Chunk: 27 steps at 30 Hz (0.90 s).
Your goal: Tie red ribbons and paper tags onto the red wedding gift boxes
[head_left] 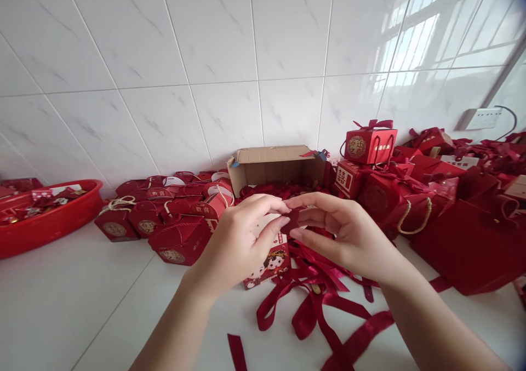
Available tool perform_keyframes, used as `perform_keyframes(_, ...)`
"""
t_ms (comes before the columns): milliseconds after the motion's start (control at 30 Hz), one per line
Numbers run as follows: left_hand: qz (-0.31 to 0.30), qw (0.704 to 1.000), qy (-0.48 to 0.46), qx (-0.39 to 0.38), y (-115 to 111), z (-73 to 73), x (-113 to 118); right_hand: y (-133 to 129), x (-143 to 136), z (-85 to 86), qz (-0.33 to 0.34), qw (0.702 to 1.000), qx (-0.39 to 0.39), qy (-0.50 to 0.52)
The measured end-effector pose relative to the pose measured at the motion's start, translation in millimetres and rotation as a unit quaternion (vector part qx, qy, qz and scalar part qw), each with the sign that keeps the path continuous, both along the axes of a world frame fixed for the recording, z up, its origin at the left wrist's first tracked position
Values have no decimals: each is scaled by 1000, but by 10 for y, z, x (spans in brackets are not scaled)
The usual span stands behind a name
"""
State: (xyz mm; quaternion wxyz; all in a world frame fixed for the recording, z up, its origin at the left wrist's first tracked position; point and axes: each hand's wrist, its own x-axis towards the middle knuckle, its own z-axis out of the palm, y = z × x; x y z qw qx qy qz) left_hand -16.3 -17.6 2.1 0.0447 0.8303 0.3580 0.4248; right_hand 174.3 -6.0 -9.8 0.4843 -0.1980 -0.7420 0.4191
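Note:
Fingers of my left hand (246, 237) and my right hand (341, 231) meet above the table, both closed on a small dark red piece (291, 222). Whether this is ribbon or a card flap I cannot make out. Just below and behind the hands is a red and white gift box (274, 260) with cartoon figures on its front. My left hand hides part of it, so I cannot tell if it is attached to the red piece. A heap of dark red ribbons (324, 300) lies under and in front of my hands.
An open cardboard carton (271, 156) with red ribbons stands against the tiled wall. Several red gift boxes (176, 237) are at the left, beside a red basin (78, 217). More boxes (370, 146) and red bags (468, 245) are piled at the right.

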Motion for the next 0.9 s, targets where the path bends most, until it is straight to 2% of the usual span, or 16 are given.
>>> perform_keyframes(67,-11,998,-36,-44,-6,22,-20,-16,22,29,-10,999,38,-30)
perform_keyframes(167,-29,992,-75,-93,-24,67,-29,-25,39,41,-78,984,149,-64)
perform_keyframes(267,-43,986,-91,-136,-55,111,-17,-22,19,14,-157,948,273,-51)
perform_keyframes(433,-71,974,-116,-180,-98,148,-5,-24,-8,-24,-184,900,392,-57)
perform_keyframes(600,-86,964,-134,-213,-85,151,-18,-33,8,-1,-184,890,411,-75)
perform_keyframes(733,-110,960,-139,-217,-61,136,10,-40,-14,2,-181,900,393,-52)
perform_keyframes(900,-81,970,-127,-192,-50,89,68,-56,-86,-49,-203,922,329,-14)
